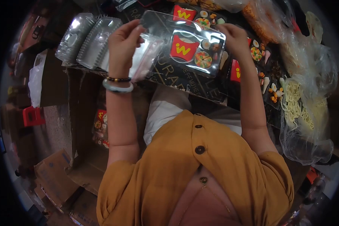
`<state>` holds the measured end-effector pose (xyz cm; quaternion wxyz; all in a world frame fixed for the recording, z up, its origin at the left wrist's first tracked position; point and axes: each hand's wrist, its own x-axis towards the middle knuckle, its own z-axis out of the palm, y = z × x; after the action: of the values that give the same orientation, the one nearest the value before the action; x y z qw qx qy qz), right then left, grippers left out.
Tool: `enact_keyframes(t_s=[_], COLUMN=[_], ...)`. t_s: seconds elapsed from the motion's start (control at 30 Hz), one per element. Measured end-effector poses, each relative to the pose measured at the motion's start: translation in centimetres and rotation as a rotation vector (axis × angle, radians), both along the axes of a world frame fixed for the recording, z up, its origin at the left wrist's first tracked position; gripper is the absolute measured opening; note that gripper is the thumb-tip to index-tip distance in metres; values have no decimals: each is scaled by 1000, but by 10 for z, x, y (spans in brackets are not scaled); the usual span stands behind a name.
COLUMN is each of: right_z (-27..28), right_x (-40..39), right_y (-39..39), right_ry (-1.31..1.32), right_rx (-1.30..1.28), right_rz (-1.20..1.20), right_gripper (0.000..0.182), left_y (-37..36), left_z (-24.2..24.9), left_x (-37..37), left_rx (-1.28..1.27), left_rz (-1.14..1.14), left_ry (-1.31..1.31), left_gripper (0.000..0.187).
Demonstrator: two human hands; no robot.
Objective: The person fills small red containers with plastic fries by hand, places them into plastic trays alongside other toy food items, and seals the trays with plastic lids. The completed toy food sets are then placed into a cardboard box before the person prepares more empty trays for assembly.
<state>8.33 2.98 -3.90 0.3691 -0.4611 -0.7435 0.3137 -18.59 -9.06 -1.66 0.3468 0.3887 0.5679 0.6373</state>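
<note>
Between my hands is a clear plastic package point(190, 62) with a red fries carton point(184, 50) marked with a yellow symbol, a small toy pizza point(203, 59) and other small toy food pieces inside. My left hand point(125, 43) has thumb and fingers pinched at the left end of its clear film. At the package's upper right corner, my right hand point(233, 37) is closed on the edge; some of its fingers are hidden. Below my left hand lie flat clear bags point(148, 52) with a reddish strip.
Stacked clear plastic trays point(98, 39) stand at the left. More toy food sets point(257, 52) lie at the right, near bags of cream noodle-like strands point(295, 101) and orange pieces point(258, 22). An open cardboard box point(88, 165) sits below left, with packages point(101, 126) inside.
</note>
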Motion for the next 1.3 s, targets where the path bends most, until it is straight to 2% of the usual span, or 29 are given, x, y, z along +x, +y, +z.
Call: enact_keyframes(t_s=[0.07,0.13,0.17,0.2,0.27,0.33,0.37,0.47,0.6,0.7,0.8,1.03,1.13,1.3], right_z=[1,4,9,9,14,4,-2,-12,-15,-24,-23,-26,-31,-33], right_x=[39,53,58,53,36,18,14,16,21,16,12,12,11,-8], right_y=[9,0,-9,-19,-43,-61,-61,-51,-47,-49,-54,-59,-59,-58], right_ry=[255,208,165,111,-426,-564,-702,-799,-790,-739,-755,-767,-767,-791], right_rx=[59,90,113,37,392,366,273,250,239,330,328,342,341,373], right_rz=[-176,-199,-216,-83,159,261,315,331,343,333,291,284,303,325], right_gripper=[24,23,21,34,65,93,104,104,104,100,98,99,99,94], left_y=[16,34,39,42,44,45,44,38,35,33,29,11,7,12], left_z=[-17,-47,-55,-62,-65,-74,-79,-88,-85,-81,-76,-79,-82,-77], left_x=[26,44,54,60,69,72,72,74,75,72,68,66,64,70], left_rx=[-86,-98,-27,-22,-42,-3,31,24,-80,-95,-174,-194,-150,-258], left_rz=[19,55,118,111,226,253,289,304,239,231,204,154,132,97], left_ry=[119,318,468,467,863,928,988,934,823,886,842,761,844,974], left_gripper=[27,27,24,24,23,23,23,23,23,22,22,25,25,21])
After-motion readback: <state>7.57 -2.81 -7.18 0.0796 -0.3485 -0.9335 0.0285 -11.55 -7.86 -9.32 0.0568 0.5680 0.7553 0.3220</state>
